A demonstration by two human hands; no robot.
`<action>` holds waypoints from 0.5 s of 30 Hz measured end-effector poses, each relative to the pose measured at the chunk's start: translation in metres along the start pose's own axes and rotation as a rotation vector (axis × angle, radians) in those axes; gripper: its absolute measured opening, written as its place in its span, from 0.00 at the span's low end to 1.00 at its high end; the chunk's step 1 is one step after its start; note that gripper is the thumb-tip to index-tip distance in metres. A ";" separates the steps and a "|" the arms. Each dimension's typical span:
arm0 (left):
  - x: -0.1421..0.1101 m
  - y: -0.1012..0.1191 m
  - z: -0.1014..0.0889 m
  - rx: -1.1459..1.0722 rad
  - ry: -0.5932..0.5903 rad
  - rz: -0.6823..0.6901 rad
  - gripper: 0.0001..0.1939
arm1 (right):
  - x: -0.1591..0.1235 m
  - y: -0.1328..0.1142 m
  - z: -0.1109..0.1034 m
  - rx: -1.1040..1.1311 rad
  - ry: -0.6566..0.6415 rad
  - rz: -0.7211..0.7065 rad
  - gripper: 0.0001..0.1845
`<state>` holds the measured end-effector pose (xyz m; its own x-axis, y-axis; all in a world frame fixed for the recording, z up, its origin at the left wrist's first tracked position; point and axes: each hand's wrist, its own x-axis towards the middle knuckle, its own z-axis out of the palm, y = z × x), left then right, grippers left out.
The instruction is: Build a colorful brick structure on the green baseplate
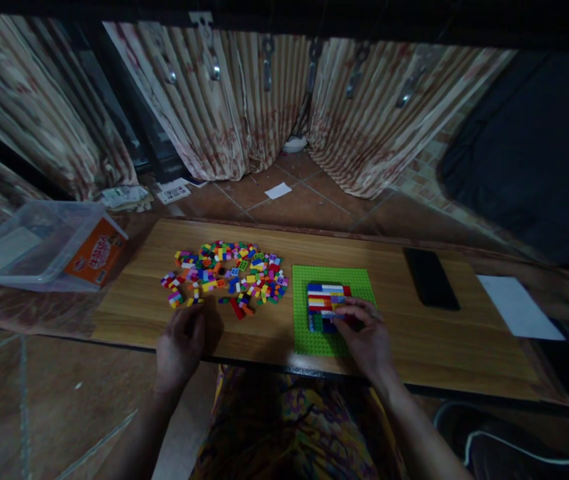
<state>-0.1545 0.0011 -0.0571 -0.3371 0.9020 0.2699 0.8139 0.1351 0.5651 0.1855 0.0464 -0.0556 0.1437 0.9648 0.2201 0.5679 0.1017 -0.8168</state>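
A green studded baseplate [301, 320] lies on the wooden table, bearing a low block of multicoloured building bricks [320, 300] laid in rows. Over the right side of that block, my right hand [367, 333] pinches a small building brick [335, 318] against it; the fingers partly hide the brick. My left hand [179, 343] rests at the table's front edge with its fingers curled closed, and whatever may be in them is hidden. Just beyond it spreads a loose pile of small bricks [259, 280] in many colours, with a few yellow bricks [193, 298] close to the fingertips.
A black phone [431, 279] lies on the table [394, 363] right of the baseplate. White paper [519, 307] sits at the far right, near a white cable [529, 457]. To the left stands a clear plastic bin [49, 277] with an orange label. Striped curtains [234, 120] hang behind.
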 end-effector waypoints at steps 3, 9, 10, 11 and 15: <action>0.000 0.002 -0.001 0.002 -0.007 -0.019 0.13 | 0.000 -0.002 -0.001 -0.009 -0.021 -0.006 0.07; 0.000 0.004 0.000 -0.070 -0.020 -0.017 0.13 | 0.002 0.004 -0.003 -0.001 -0.049 -0.057 0.10; -0.001 0.004 0.000 -0.078 -0.017 -0.023 0.13 | 0.002 0.005 -0.004 0.002 -0.059 -0.065 0.11; -0.001 0.005 0.000 -0.084 -0.013 -0.031 0.13 | 0.002 0.005 -0.005 -0.001 -0.059 -0.072 0.11; -0.006 0.010 0.001 -0.110 -0.037 -0.048 0.13 | -0.001 -0.008 -0.005 -0.064 0.005 -0.133 0.12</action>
<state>-0.1437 -0.0019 -0.0540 -0.3550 0.9102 0.2133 0.7399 0.1341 0.6592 0.1846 0.0430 -0.0463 0.0679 0.9427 0.3268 0.6323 0.2127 -0.7449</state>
